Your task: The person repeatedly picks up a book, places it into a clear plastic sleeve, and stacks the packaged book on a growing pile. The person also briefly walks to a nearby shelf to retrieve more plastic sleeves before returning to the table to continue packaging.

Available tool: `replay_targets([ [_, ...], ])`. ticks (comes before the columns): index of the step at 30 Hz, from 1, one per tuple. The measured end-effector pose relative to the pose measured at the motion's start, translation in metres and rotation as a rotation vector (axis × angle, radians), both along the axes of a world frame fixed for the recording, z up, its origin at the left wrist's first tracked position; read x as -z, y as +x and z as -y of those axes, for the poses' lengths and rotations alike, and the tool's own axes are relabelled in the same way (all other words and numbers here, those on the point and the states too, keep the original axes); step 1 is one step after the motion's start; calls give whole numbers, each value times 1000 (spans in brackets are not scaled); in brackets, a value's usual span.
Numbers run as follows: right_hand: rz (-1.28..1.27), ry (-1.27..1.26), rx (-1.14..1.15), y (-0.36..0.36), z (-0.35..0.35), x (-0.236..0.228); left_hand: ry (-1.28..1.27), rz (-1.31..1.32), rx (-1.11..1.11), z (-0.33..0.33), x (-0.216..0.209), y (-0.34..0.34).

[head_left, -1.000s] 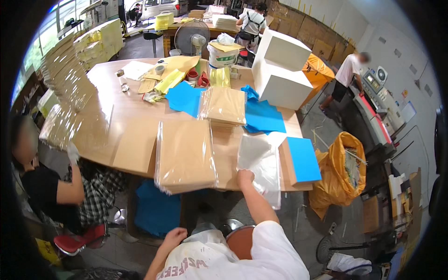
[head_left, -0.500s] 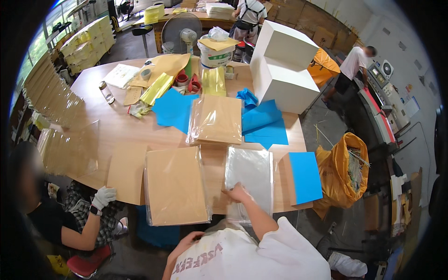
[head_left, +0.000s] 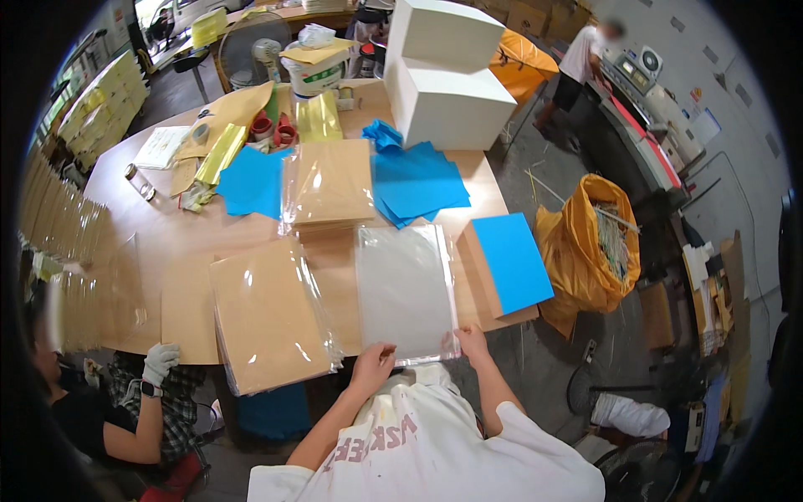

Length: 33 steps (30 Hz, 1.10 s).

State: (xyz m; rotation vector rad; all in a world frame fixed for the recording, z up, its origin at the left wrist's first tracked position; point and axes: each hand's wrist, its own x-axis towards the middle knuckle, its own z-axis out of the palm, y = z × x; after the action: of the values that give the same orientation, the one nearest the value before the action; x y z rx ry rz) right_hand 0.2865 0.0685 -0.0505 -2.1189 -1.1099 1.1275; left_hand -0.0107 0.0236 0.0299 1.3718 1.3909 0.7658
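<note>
- Left bare hand, up from waist, is curling beside clear rectangular plastic sleeve;
- right bare hand is bending fingers at its corner;
- either grip: cannot tell;
- sleeve is lying on pale wooden table

on the table, the plastic sleeves lie at mid-frame, left hand and right hand at their near edge. a wrapped pile lies to their left, a sheet block to their right. behind, a second wrapped pile sits between loose sheets; a box stands upper centre, a sack on the floor at right.
</note>
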Motion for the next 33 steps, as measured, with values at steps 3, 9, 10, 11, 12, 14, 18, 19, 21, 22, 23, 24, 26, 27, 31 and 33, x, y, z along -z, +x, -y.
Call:
replay_targets([
  [3,-468,-84,59,2,-10,-6,10,-73,68,-20,1,29],
  [9,-964,-300,-42,10,-16,-20,-206,-131,52,-62,20,109],
  [10,-972,-269,-92,15,-16,-8,-282,-151,51,-66,20,121],
  [11,-1006,-314,-105,13,-13,-4,-308,-155,7,-60,27,127],
  [12,-1043,-341,-118,10,-15,-5,-317,-161,-30,-62,39,129],
  [14,-1134,-367,-128,7,-16,-3,-310,-193,-86,-60,55,129],
  [18,-1073,-373,-166,6,-27,-8,-325,13,-205,-59,53,128],
  [19,-1076,-380,-165,4,-26,-8,-394,-5,-221,-57,46,126],
  [21,-1043,-354,-182,5,-25,-2,-422,-57,-233,-58,41,126],
  [22,-1013,-320,-190,5,-21,4,-383,-98,-222,-55,51,125],
  [23,-981,-297,-202,5,-20,8,-353,-135,-219,-54,51,127],
  [24,-961,-255,-202,7,-18,11,-300,-206,-225,-54,51,130],
  [26,-853,-155,-268,9,-18,24,-238,-277,-229,-56,52,131],
  [27,-800,-103,-302,8,-20,19,-206,-313,-231,-57,54,129],
  [31,-873,-118,-165,8,-17,8,-191,-302,-279,-64,22,125],
  [33,-823,-105,-156,9,-18,10,-70,-380,-280,-68,-1,114],
])
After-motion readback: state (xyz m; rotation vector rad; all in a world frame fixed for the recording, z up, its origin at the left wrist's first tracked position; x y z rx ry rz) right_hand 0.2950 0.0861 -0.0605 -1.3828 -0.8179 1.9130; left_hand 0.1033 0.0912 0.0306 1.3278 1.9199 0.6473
